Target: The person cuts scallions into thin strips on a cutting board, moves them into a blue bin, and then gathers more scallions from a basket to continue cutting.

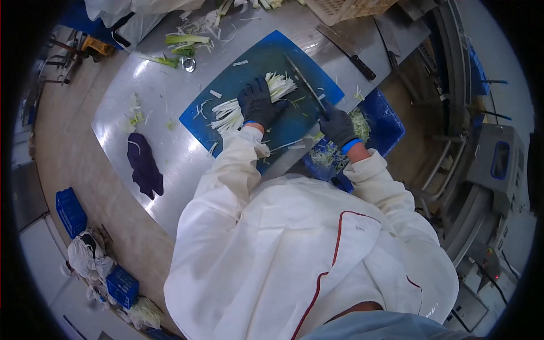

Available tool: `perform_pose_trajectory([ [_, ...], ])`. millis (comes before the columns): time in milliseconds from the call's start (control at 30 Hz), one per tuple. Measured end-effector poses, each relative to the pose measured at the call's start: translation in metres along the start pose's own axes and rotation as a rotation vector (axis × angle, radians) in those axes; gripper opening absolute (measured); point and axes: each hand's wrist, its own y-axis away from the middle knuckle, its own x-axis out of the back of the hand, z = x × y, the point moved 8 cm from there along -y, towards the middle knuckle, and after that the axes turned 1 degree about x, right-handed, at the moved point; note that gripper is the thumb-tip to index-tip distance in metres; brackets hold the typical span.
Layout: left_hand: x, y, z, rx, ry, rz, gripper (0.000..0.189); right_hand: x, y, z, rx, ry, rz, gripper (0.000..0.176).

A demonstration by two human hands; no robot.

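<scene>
On the blue cutting board (pixel 195 117) lies a bundle of pale shredded leek (pixel 282 86). My left hand (pixel 258 103), in a dark glove, rests on the bundle with its fingers over the strands. The bundle sticks out on both sides of it. My right hand (pixel 338 126), also gloved, is closed round the handle of a knife (pixel 304 81), whose blade points away across the board, to the right of the bundle. Loose strips are scattered on the board. Below my right hand, cut pieces (pixel 328 154) lie in a blue lined crate (pixel 388 122).
Two more knives, one a cleaver (pixel 340 45), lie at the table's far right near a beige basket (pixel 340 8). Leek trimmings (pixel 187 39) and a small metal object (pixel 188 63) sit at the back left. A dark glove (pixel 144 164) lies on the steel table (pixel 164 107).
</scene>
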Motion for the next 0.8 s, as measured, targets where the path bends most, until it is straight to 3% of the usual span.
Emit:
perform_pose_trajectory([
  [100,-0.007,-0.002,-0.002,-0.002,-0.024,0.032,0.106,-0.01,0.008,-0.024,0.124,0.046,0.006,0.042],
  [267,-0.014,-0.003,-0.004,0.007,-0.05,0.096,0.108,0.0,0.007,-0.03,0.091,0.018,-0.049,0.046],
  [500,0.016,0.012,-0.029,-0.01,0.054,-0.05,0.123,0.051,0.025,-0.074,0.145,-0.135,0.088,0.044],
  [700,-0.002,0.026,-0.037,-0.162,-0.038,0.144,0.105,0.018,0.032,-0.075,0.065,-0.17,-0.119,0.042],
  [800,0.004,0.026,-0.034,-0.138,0.042,0.061,0.091,0.001,0.028,-0.063,0.082,-0.048,-0.109,0.042],
])
